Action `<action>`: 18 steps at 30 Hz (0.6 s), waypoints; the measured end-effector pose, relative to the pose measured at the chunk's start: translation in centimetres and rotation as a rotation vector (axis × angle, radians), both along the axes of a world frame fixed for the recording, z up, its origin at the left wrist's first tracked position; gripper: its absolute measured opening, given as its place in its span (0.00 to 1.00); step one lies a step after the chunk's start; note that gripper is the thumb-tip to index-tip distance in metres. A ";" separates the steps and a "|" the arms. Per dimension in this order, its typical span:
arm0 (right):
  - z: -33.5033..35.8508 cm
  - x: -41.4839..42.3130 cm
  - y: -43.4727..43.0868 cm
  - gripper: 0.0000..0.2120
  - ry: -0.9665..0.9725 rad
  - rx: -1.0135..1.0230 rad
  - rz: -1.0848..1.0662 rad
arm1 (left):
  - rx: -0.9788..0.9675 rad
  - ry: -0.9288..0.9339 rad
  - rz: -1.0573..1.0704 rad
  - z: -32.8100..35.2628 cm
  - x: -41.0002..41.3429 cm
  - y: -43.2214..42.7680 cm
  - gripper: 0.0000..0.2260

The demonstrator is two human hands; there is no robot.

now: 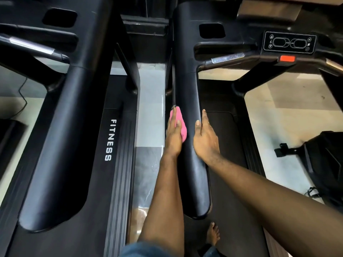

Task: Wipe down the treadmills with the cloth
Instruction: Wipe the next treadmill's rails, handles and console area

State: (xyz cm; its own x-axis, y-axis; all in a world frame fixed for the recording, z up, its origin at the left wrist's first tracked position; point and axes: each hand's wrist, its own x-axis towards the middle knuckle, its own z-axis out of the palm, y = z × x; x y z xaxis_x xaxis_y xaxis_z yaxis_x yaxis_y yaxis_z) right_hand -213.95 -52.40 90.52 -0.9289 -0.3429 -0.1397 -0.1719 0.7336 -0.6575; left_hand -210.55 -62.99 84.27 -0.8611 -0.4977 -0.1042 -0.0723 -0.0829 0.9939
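Centre frame: left hand point(173, 134), fingers straight, presses pink cloth point(181, 125) against the treadmill arm point(187, 80), outer face. Right hand point(206, 138) lies flat, fingers together, on its inner face. Risk: the cloth, pressed not gripped, could drop to the floor point(150, 101).

cloth point(179, 121): pink, soft fabric
handrail point(187, 86): black plastic, smooth, satin sheen (faint streaks toward 6 o'clock)
grip plate point(228, 58), at 1 o'clock: brushed metal
floor point(151, 93): glossy tile
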 end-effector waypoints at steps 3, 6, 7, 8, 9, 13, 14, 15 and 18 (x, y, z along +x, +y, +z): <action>0.1 -0.6 0.1 0.26 -0.070 0.032 0.010 | -0.072 0.056 0.007 1.2 4.9 3.1 0.24; 0.4 -3.3 -1.1 0.24 -0.099 0.033 -0.034 | -0.098 -0.032 0.001 1.6 8.5 5.4 0.24; 0.6 -4.0 -1.6 0.24 -0.108 0.007 -0.053 | -0.083 -0.070 0.005 1.6 8.6 5.5 0.24; 0.6 -4.5 -2.1 0.24 -0.106 -0.016 -0.065 | -0.082 -0.088 0.008 1.7 8.0 5.2 0.24; 0.5 -4.6 -2.4 0.24 -0.093 -0.023 -0.067 | -0.098 -0.085 0.012 1.6 7.0 4.7 0.24; 0.1 -4.5 -2.6 0.24 -0.016 0.026 -0.063 | -0.174 -0.081 0.023 1.5 0.3 0.8 0.24; 0.0 -4.6 -2.5 0.24 0.004 0.036 -0.063 | -0.193 -0.091 0.023 1.6 -2.0 -0.6 0.24; -0.1 -4.7 -2.6 0.24 0.019 0.045 -0.058 | -0.217 -0.112 0.024 1.9 -4.5 -2.1 0.24; -0.2 -4.7 -2.6 0.24 0.045 0.088 -0.049 | -0.227 -0.183 0.018 2.9 -10.5 -6.0 0.26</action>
State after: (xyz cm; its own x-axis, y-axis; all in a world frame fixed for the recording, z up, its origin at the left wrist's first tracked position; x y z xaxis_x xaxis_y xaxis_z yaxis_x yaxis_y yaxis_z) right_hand -218.67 -55.04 90.30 -0.9503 -0.2853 -0.1247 -0.1626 0.7964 -0.5826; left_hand -221.01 -68.99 87.14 -0.8291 -0.5409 -0.1416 -0.2530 0.1370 0.9577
